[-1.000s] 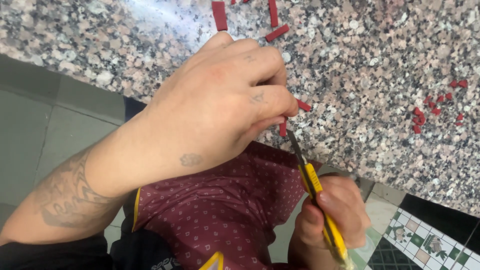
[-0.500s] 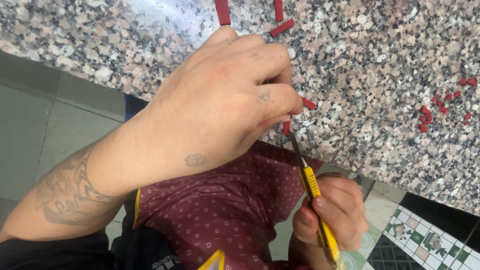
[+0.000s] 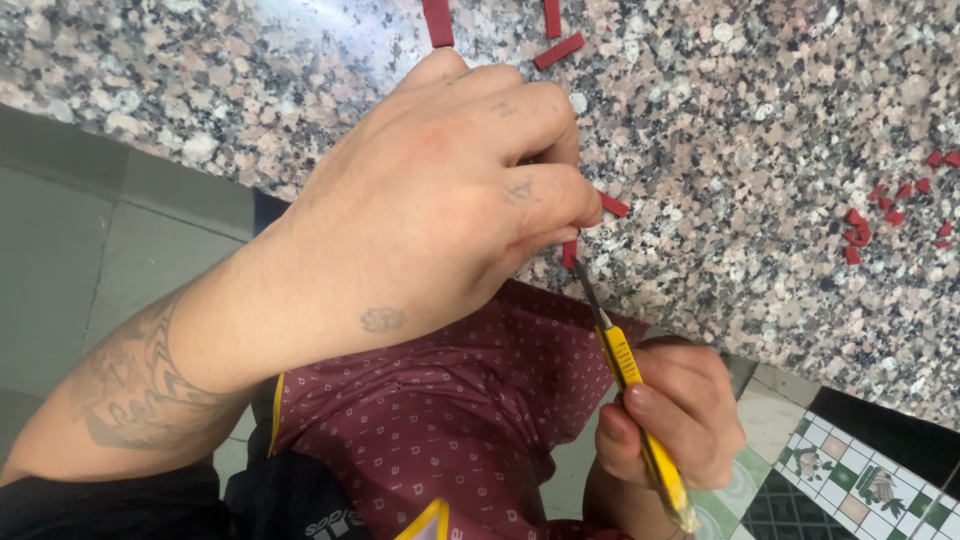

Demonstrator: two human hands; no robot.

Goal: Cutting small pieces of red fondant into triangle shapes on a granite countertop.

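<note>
- Granite, speckled pink, grey and black, makes up the bench under both hands.
- Left hand lies knuckles up at the bench edge, fingers curled tight and pinched on a small red strip; only the strip's lower end shows beneath the fingertips.
- Right hand sits below the bench edge, nearer the body, fist closed around the yellow handle of a knife.
- Knife runs up and leftward from that fist; its thin dark blade tip meets the strip just under the left fingertips.
- A short red piece lies on the bench touching or just beside the left index finger.
- Beyond the left knuckles, near the far edge of view, lie three longer red strips, apart from one another.
- Well off to the right of both hands, a loose cluster of tiny red bits is scattered over the stone.
- Below the left wrist hangs a maroon dotted apron with yellow trim.
- Grey floor tiles show past the left forearm; patterned green tiles beside the right hand.
</note>
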